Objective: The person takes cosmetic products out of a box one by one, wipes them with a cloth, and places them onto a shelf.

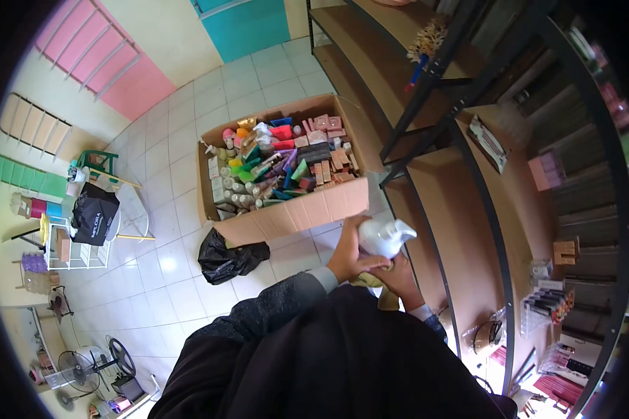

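Observation:
A white pump bottle (pixel 379 237) is tilted in front of me, its pump head pointing right. My left hand (pixel 346 253) is closed around its side. Near the lower end of the bottle, my right hand (pixel 400 279) is closed on a yellowish cloth (pixel 388 300), which hangs down below the fingers. Part of the cloth is hidden by the hands. Just beyond them stands a large open cardboard box (pixel 293 216), filled with many bottles, tubes and small cartons.
Brown shelves (pixel 426 209) on black metal frames rise close on my right, with packaged goods (pixel 548 307) on them. A black plastic bag (pixel 232 257) lies on the tiled floor by the box. Farther left are a white rack (pixel 84 255) and a fan (pixel 78 370).

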Available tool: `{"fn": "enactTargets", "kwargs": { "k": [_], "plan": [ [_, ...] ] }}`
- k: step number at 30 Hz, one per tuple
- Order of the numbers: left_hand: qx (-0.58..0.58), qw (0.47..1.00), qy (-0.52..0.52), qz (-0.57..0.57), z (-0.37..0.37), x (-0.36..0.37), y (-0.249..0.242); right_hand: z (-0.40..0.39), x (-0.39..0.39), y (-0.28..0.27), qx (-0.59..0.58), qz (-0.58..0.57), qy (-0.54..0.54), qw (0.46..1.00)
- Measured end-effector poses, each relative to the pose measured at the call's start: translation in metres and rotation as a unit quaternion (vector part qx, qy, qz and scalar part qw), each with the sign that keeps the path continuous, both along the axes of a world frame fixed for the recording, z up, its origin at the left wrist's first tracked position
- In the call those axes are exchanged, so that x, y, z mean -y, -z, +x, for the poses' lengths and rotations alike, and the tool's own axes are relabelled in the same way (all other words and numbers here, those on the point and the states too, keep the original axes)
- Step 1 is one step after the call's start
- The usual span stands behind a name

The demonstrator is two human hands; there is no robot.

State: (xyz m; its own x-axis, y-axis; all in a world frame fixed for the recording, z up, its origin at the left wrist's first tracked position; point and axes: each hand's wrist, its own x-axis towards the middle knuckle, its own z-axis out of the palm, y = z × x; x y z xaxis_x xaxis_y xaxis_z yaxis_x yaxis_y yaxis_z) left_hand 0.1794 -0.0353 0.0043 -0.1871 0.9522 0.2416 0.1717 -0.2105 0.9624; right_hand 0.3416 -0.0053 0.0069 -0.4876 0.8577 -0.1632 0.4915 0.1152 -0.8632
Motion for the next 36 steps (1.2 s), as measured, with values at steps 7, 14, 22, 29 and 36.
{"fn": "enactTargets", "kwargs": {
  "k": [7, 14, 22, 29, 36],
  "plan": [
    [0.046, 0.981, 0.127, -0.139, -0.035, -0.009, 0.093, -0.022, -0.005, 0.113, -0.118, -0.165, 0.051, 0.978],
    [-0.558, 0.812, -0.153, -0.070, -0.111, -0.057, 0.166, 0.033, -0.049, 0.315, -0.004, -0.106, 0.190, 0.976],
    [-0.621, 0.737, -0.265, 0.037, -0.119, -0.059, 0.224, 0.075, -0.179, 0.496, -0.009, -0.015, 0.314, 0.949],
    [-0.664, 0.665, -0.333, 0.073, -0.119, -0.062, 0.234, 0.095, -0.275, 0.585, -0.010, 0.064, 0.342, 0.937],
    [-0.702, 0.598, -0.380, 0.067, -0.131, -0.056, 0.249, 0.103, -0.315, 0.618, 0.049, 0.075, 0.300, 0.950]
  ]
}}
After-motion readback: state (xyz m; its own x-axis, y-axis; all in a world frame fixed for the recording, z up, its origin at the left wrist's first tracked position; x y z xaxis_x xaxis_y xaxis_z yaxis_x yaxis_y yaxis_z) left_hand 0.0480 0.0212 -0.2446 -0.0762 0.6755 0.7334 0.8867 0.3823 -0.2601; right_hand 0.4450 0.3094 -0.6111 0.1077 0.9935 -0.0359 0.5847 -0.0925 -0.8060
